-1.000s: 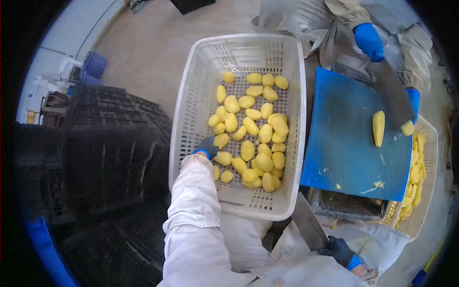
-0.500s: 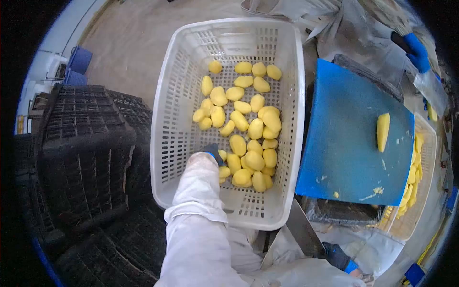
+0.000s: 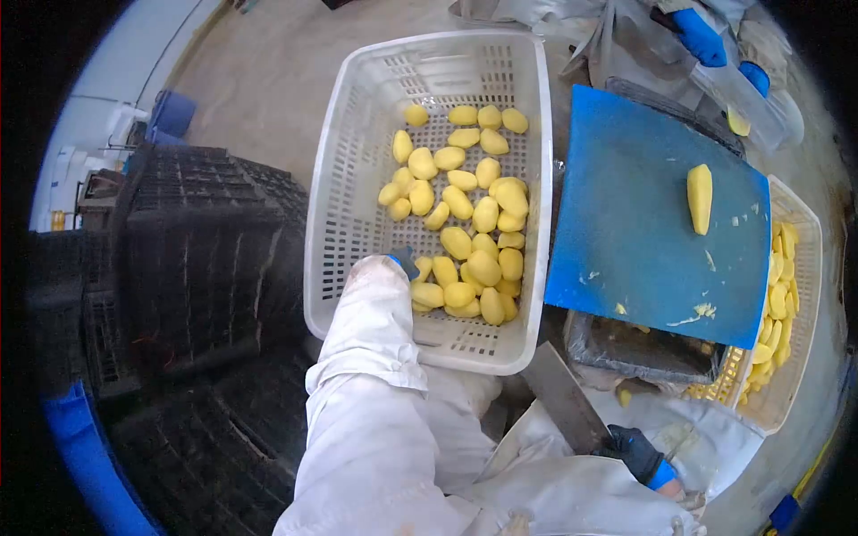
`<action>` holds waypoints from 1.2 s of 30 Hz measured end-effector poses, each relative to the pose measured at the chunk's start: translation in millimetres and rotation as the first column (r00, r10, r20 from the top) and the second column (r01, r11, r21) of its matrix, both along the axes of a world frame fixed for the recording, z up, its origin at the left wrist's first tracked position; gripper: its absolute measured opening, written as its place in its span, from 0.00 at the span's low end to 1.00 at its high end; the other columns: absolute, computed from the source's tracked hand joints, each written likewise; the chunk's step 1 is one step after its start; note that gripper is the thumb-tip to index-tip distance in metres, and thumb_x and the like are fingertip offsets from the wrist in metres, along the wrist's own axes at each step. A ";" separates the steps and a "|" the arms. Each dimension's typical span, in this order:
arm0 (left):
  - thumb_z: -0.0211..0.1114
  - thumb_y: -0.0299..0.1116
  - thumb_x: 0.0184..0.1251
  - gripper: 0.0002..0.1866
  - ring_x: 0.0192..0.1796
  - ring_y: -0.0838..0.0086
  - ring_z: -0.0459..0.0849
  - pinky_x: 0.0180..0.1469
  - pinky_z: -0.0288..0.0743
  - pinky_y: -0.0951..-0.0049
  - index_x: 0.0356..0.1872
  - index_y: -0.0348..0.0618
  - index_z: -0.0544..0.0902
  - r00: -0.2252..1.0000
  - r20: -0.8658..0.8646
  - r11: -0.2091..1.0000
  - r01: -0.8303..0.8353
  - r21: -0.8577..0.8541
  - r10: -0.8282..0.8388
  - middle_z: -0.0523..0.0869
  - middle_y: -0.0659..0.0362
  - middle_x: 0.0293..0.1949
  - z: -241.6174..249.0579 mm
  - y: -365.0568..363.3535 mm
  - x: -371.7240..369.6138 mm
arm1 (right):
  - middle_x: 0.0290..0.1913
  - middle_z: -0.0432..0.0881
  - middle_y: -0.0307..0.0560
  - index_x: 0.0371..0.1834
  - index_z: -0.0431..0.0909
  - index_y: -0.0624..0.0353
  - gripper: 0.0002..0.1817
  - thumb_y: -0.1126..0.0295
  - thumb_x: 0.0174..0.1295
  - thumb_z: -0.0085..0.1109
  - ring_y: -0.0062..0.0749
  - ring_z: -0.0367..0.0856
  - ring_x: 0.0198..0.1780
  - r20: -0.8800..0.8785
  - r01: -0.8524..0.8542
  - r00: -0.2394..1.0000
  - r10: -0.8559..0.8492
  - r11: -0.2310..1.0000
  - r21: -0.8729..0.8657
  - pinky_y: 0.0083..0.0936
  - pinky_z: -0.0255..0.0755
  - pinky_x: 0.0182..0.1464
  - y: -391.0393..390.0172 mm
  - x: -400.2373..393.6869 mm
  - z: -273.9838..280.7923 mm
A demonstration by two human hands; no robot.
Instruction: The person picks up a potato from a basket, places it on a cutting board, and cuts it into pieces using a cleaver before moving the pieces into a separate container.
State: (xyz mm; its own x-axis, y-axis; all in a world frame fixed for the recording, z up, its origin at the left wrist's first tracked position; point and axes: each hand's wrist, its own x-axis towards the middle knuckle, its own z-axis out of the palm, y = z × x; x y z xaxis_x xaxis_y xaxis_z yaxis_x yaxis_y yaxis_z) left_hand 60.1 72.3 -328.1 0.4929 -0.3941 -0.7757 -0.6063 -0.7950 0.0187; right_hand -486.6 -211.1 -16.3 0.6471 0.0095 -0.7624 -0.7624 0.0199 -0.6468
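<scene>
A white perforated basket holds several peeled yellow potatoes. Inside its near left part is my left hand, in a dark glove, beside the potatoes; the sleeve hides most of it, and its fingers cannot be made out. My right hand, gloved in black and blue, is wrapped round the handle of a wide-bladed knife at the lower right. The blade points up and left, near the basket's corner. On the blue cutting board lies one cut potato piece with small scraps around it.
Black crates stand at the left. Beyond the board's right side, a white basket contains cut potato pieces. At the upper right, a co-worker's blue-gloved hands are near a clear container.
The view has shifted, so the basket and board appear higher. More of the knife and my right hand shows. My left hand remains in the basket. The co-worker's hands have moved.
</scene>
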 end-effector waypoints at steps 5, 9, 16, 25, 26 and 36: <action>0.66 0.43 0.45 0.40 0.62 0.51 0.67 0.62 0.61 0.58 0.62 0.44 0.62 0.992 0.023 0.990 -0.126 -0.056 0.128 0.71 0.44 0.58 -9.0 -25.0 -49.8 | 0.31 0.81 0.44 0.36 0.77 0.65 0.09 0.73 0.54 0.61 0.22 0.74 0.32 0.218 -0.047 0.973 0.075 0.990 -0.131 0.23 0.70 0.39 -4.1 1.8 -5.0; 0.67 0.42 0.44 0.36 0.61 0.52 0.68 0.62 0.61 0.57 0.59 0.46 0.66 0.967 -0.051 0.967 -0.247 0.056 0.250 0.69 0.44 0.59 18.0 -51.5 -56.4 | 0.31 0.81 0.47 0.36 0.77 0.65 0.09 0.73 0.54 0.61 0.26 0.75 0.31 0.239 -0.074 0.962 0.130 0.970 -0.231 0.25 0.70 0.38 -2.9 -0.4 -11.4; 0.68 0.47 0.40 0.43 0.58 0.55 0.71 0.60 0.65 0.64 0.60 0.38 0.65 0.943 0.114 0.940 -0.289 -0.180 0.312 0.71 0.41 0.55 54.1 -52.5 -49.2 | 0.30 0.81 0.51 0.35 0.77 0.66 0.09 0.71 0.54 0.60 0.32 0.76 0.30 0.282 -0.101 0.936 0.212 0.927 -0.361 0.27 0.70 0.37 -0.2 -5.4 -19.2; 0.55 0.26 0.46 0.32 0.53 0.62 0.74 0.59 0.68 0.62 0.60 0.39 0.64 0.125 -0.965 0.215 -0.960 -0.177 -0.231 0.76 0.51 0.49 305.4 -186.8 -56.9 | 0.25 0.80 0.48 0.38 0.75 0.64 0.11 0.70 0.54 0.59 0.32 0.76 0.27 0.124 -0.014 0.992 0.037 0.984 -0.180 0.27 0.71 0.34 -7.6 -5.3 32.5; 0.56 0.27 0.46 0.33 0.54 0.62 0.74 0.60 0.67 0.62 0.61 0.40 0.64 0.133 -0.951 0.264 -0.942 -0.209 -0.278 0.76 0.50 0.50 324.9 -206.6 -76.9 | 0.25 0.80 0.48 0.38 0.75 0.64 0.11 0.70 0.54 0.59 0.32 0.76 0.27 0.129 0.019 0.992 0.007 0.979 -0.204 0.27 0.71 0.34 -6.8 -7.2 47.1; 0.58 0.35 0.58 0.25 0.49 0.64 0.76 0.53 0.69 0.66 0.56 0.37 0.69 0.937 -0.337 0.320 -0.292 -0.901 -0.094 0.78 0.50 0.46 289.8 -296.3 -225.8 | 0.23 0.76 0.39 0.37 0.73 0.60 0.08 0.68 0.57 0.57 0.19 0.74 0.22 0.263 0.650 0.750 -0.606 0.750 -0.123 0.21 0.68 0.22 -16.8 -0.5 86.3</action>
State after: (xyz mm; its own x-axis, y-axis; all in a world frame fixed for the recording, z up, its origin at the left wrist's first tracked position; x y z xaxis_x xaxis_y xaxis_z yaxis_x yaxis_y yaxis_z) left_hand -165.7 -224.0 -38.3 0.4276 -0.9037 -0.0223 -0.3324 -0.1801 0.9258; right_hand -487.1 -228.0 70.1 0.5854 -0.5862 -0.5601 -0.4795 0.3068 -0.8222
